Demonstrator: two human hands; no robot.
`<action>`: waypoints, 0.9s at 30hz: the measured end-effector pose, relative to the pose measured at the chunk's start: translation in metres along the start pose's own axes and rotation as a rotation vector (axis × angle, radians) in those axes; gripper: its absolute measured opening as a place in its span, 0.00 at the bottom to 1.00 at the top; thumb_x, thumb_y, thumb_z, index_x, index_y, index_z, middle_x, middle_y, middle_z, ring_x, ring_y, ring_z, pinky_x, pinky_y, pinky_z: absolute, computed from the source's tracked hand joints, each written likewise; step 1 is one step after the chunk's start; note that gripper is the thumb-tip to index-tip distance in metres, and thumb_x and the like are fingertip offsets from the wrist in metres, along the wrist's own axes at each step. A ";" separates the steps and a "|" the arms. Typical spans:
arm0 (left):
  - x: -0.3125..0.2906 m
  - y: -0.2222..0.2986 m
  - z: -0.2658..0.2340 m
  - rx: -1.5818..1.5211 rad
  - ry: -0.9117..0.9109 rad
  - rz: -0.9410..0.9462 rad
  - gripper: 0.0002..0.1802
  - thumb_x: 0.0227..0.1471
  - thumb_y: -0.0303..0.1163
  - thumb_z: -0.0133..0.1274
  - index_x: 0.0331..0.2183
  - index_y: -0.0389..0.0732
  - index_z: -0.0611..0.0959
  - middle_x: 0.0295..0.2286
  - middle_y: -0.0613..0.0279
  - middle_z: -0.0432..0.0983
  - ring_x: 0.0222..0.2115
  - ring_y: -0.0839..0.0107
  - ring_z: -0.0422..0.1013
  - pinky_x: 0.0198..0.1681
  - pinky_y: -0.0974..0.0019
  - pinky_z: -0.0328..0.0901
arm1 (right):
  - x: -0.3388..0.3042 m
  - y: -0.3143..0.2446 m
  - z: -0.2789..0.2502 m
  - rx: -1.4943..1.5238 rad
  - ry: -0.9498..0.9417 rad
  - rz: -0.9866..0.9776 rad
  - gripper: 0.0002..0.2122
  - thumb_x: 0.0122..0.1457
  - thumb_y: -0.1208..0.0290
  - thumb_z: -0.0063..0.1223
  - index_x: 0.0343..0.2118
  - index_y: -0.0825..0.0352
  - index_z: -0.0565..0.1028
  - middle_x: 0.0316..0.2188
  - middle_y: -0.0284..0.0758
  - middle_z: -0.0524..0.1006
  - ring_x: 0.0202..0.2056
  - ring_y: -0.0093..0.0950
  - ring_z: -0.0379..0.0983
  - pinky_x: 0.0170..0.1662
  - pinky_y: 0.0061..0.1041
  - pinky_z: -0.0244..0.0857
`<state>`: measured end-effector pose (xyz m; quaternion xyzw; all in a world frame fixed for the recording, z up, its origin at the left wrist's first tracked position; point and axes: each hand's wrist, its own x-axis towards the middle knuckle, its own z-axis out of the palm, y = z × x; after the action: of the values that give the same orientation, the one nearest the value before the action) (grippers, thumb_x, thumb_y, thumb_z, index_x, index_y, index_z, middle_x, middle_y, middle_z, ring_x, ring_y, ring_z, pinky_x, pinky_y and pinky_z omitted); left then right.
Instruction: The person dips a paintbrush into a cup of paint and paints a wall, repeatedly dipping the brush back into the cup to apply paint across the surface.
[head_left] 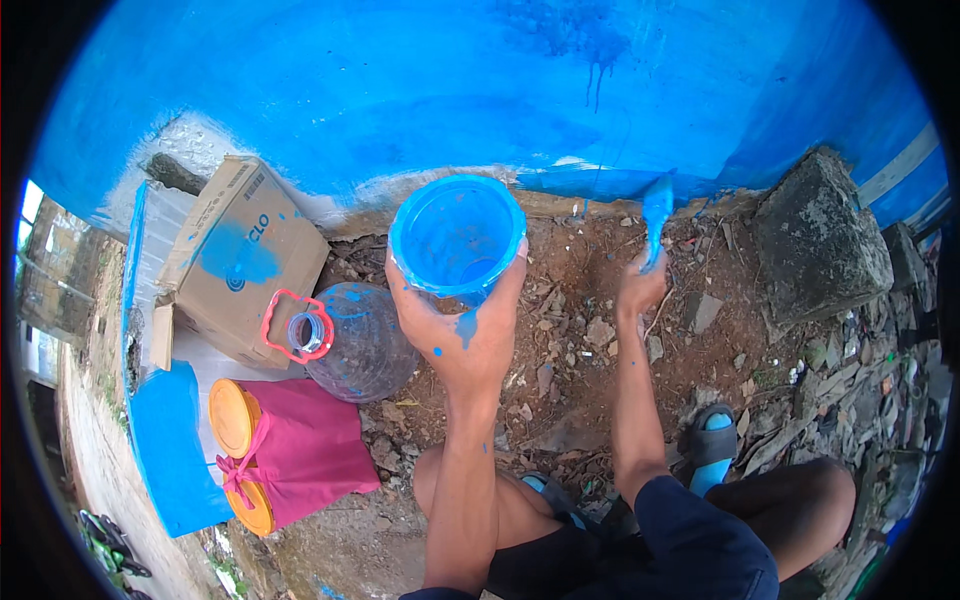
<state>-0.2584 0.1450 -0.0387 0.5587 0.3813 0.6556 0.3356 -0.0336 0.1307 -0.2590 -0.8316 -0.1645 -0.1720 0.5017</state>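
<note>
My left hand [462,345] is wrapped round a blue paint-coated tub [408,235], raised in front of the wall with its open top facing me. Wet blue paint shows inside, and splashes of it mark the back of that hand. Over to the right, my right hand [640,285] grips a paintbrush [657,212] covered in blue paint, its bristles up near the foot of the wall. The wall [430,90] is mostly bright blue, with darker drips higher up and a pale unpainted strip along its base.
Left stand a paint-splashed cardboard box [235,270], a clear plastic jug [365,345] with a red handle, and a pink bag [315,440] holding orange-lidded containers. A concrete block [825,240] sits at the right. Stones and leaves litter the soil [575,350].
</note>
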 end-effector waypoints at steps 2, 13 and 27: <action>0.001 0.000 0.000 -0.001 -0.009 -0.031 0.37 0.40 0.27 0.73 0.51 0.33 0.73 0.44 0.56 0.76 0.45 0.68 0.73 0.50 0.62 0.67 | -0.027 -0.036 0.008 0.164 -0.164 -0.130 0.10 0.64 0.71 0.48 0.46 0.67 0.73 0.21 0.47 0.77 0.23 0.48 0.77 0.25 0.44 0.68; -0.004 -0.002 0.011 0.025 -0.023 -0.030 0.36 0.40 0.25 0.72 0.51 0.33 0.74 0.44 0.56 0.76 0.44 0.68 0.73 0.50 0.63 0.67 | -0.016 -0.026 -0.003 0.029 -0.499 -0.538 0.14 0.62 0.72 0.52 0.51 0.64 0.72 0.24 0.48 0.80 0.20 0.45 0.78 0.20 0.41 0.68; -0.006 0.003 0.016 -0.013 -0.051 -0.077 0.37 0.40 0.25 0.72 0.51 0.33 0.73 0.43 0.55 0.76 0.44 0.68 0.73 0.49 0.62 0.68 | -0.028 -0.047 0.006 0.164 -0.224 -0.190 0.09 0.65 0.68 0.47 0.43 0.65 0.74 0.21 0.52 0.77 0.24 0.55 0.75 0.26 0.51 0.66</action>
<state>-0.2415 0.1404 -0.0380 0.5579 0.3895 0.6301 0.3741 -0.0783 0.1546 -0.2376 -0.7825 -0.3110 -0.1109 0.5279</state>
